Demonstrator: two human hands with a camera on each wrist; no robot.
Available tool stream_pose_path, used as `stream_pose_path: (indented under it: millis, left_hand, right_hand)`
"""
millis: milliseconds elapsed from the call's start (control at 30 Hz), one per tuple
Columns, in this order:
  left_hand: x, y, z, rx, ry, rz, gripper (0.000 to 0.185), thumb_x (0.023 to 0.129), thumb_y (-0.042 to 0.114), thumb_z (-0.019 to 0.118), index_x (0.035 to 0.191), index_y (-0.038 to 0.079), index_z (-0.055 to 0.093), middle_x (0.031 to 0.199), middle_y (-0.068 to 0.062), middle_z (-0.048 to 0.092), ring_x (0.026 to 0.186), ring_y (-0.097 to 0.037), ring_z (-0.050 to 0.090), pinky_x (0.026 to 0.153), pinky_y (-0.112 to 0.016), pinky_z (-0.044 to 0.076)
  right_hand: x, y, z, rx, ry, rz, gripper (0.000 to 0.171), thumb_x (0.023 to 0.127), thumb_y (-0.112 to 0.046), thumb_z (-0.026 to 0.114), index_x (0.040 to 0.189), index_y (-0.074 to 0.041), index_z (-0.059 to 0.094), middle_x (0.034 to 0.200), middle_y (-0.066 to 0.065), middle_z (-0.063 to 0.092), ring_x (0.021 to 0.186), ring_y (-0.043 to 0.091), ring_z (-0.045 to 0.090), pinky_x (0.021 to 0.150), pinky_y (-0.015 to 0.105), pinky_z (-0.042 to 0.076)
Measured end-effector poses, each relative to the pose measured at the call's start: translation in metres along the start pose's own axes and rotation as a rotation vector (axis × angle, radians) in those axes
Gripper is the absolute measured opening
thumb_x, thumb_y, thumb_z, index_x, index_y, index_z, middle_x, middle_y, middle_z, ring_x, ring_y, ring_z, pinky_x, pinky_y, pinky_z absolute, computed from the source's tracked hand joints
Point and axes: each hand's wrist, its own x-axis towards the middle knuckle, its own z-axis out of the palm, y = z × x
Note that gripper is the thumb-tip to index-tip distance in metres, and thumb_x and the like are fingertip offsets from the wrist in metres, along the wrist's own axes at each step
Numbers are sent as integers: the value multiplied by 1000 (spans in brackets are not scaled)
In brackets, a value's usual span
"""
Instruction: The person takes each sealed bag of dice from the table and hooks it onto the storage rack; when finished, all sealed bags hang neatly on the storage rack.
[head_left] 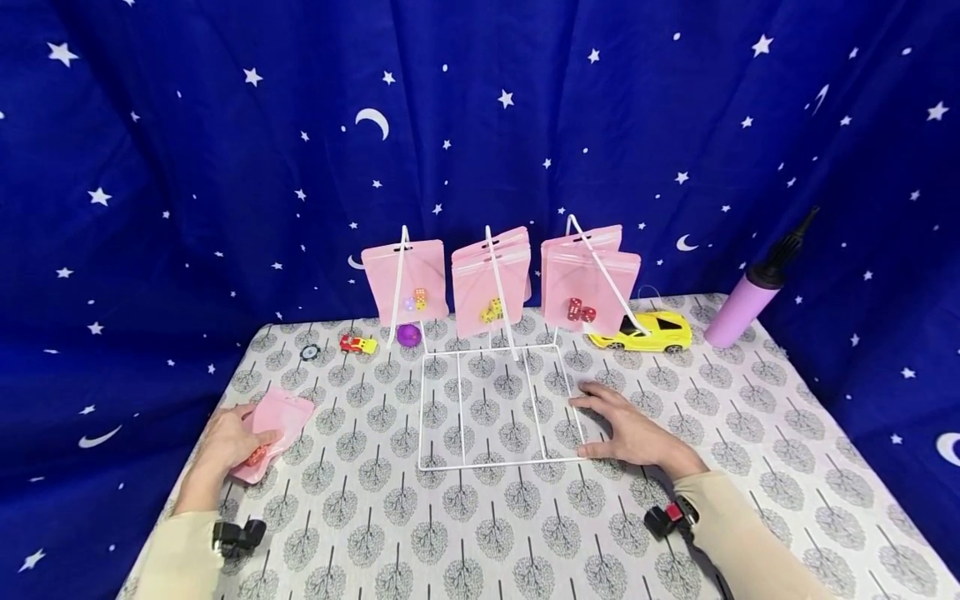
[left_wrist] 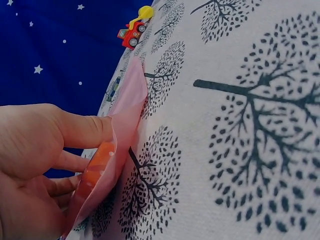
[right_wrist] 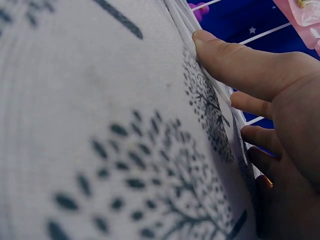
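At the left of the table my left hand [head_left: 232, 437] pinches a pink zip bag [head_left: 283, 419] between thumb and fingers. Orange-red dice [left_wrist: 95, 167] show inside that bag in the left wrist view. The right hand [head_left: 622, 423] lies with fingers spread and relaxed by the right side of a white wire rack [head_left: 495, 463], holding nothing. Three rack arms carry other pink bags: a left bag [head_left: 382, 283] with orange and purple dice, a middle bag [head_left: 472, 292] with yellow dice, and a right bag [head_left: 555, 287] with red dice.
Along the back stand a small red-yellow toy car [head_left: 357, 344], a purple ball [head_left: 408, 335], a yellow toy car [head_left: 663, 332] and a purple hand pump [head_left: 741, 312]. A small round dark item [head_left: 310, 352] lies back left. A blue starry curtain [head_left: 480, 150] borders the table.
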Motion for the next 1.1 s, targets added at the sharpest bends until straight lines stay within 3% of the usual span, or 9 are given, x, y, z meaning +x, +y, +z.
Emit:
stream_pose_path:
  millis: [233, 367, 467, 600, 900, 1100]
  left_hand:
    - [-3, 2, -2, -8, -8, -41, 97, 79, 46, 77, 142, -13, 31, 127, -45, 43, 93, -43, 56, 82, -53, 51]
    - [-8, 3, -3, -20, 13, -37, 98, 79, 43, 77, 139, -18, 30, 120, -42, 50, 89, -39, 57, 73, -47, 54]
    - [-12, 5, -2, -35, 39, -13, 96, 79, 38, 77, 139, -19, 28, 124, -44, 47, 97, -44, 56, 81, -52, 53]
    - [-18, 4, 3, -42, 83, 11, 96, 78, 33, 78, 141, -18, 27, 133, -45, 39, 115, -55, 47, 97, -63, 42]
    - [-32, 7, 3, -108, 178, -1, 80, 78, 28, 78, 138, -7, 39, 124, -36, 53, 104, -52, 54, 82, -58, 48]
    - [-40, 15, -3, -167, 246, -14, 69, 79, 28, 79, 132, -3, 49, 124, -33, 57, 108, -52, 54, 88, -59, 45]
  right_hand:
    - [1, -1, 0, -1, -2, 3, 80, 73, -50, 79, 138, -11, 53, 153, 24, 31, 138, 48, 31, 103, 75, 29]
    - [1, -1, 0, -1, -1, 2, 80, 73, -50, 80, 138, -11, 53, 154, 24, 31, 138, 47, 31, 103, 75, 29]
    - [0, -1, 0, 3, 2, 5, 80, 73, -48, 81, 137, -11, 53, 154, 24, 31, 138, 47, 31, 104, 75, 28]
    - [0, -1, 0, 0, 1, 4, 80, 73, -48, 81, 137, -10, 53, 154, 24, 30, 138, 48, 30, 104, 75, 28]
    - [-1, -1, -1, -8, -4, 5, 80, 73, -50, 79, 137, -11, 53, 154, 24, 30, 138, 48, 30, 104, 74, 28]
    - [0, -2, -1, -6, -6, 5, 80, 72, -48, 81, 137, -10, 53, 154, 24, 31, 139, 48, 30, 104, 74, 28]
